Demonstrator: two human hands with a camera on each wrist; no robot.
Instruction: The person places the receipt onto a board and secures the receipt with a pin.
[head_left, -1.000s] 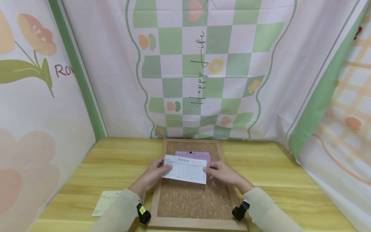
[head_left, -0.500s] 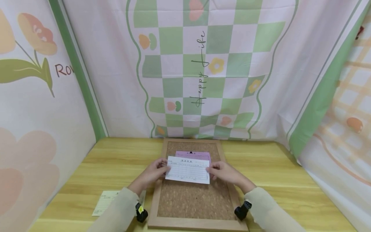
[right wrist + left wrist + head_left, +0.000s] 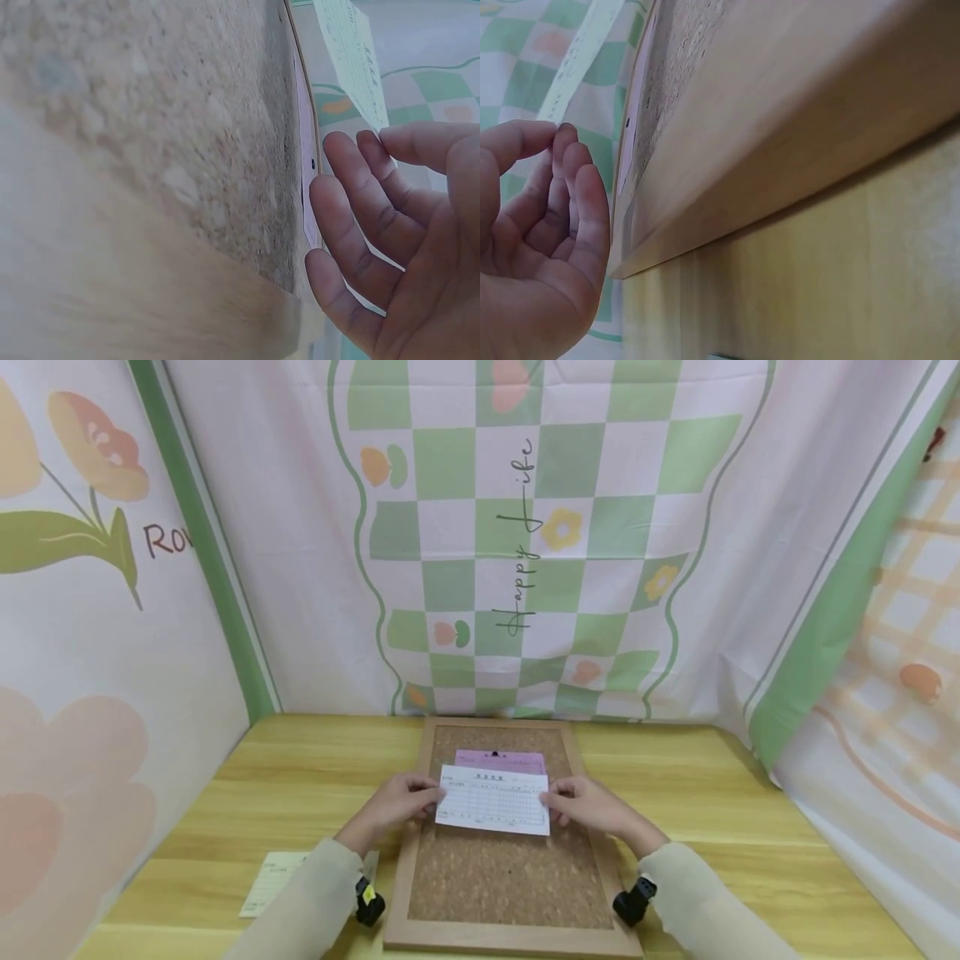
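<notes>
A white printed form (image 3: 492, 802) is held up over the cork board (image 3: 510, 877) between both hands. My left hand (image 3: 400, 802) pinches its left edge between thumb and forefinger. On the opposite edge, my right hand (image 3: 588, 806) pinches it the same way, its other fingers spread loosely in the right wrist view. Behind the white form, a purple form (image 3: 501, 761) is fixed to the cork by a black pin (image 3: 495, 753) at its top; its lower part is hidden. Both wrist views show the white sheet raised off the cork.
A pale yellow form (image 3: 279, 877) lies on the wooden table (image 3: 195, 827) to the left, partly covered by the left sleeve. The board's wooden frame (image 3: 510, 935) runs under both wrists. A patterned curtain (image 3: 525, 527) hangs behind the table.
Both hands have shifted the white form slightly to the right, and it has levelled a little. The purple form, the board and the yellow form stay in place.
</notes>
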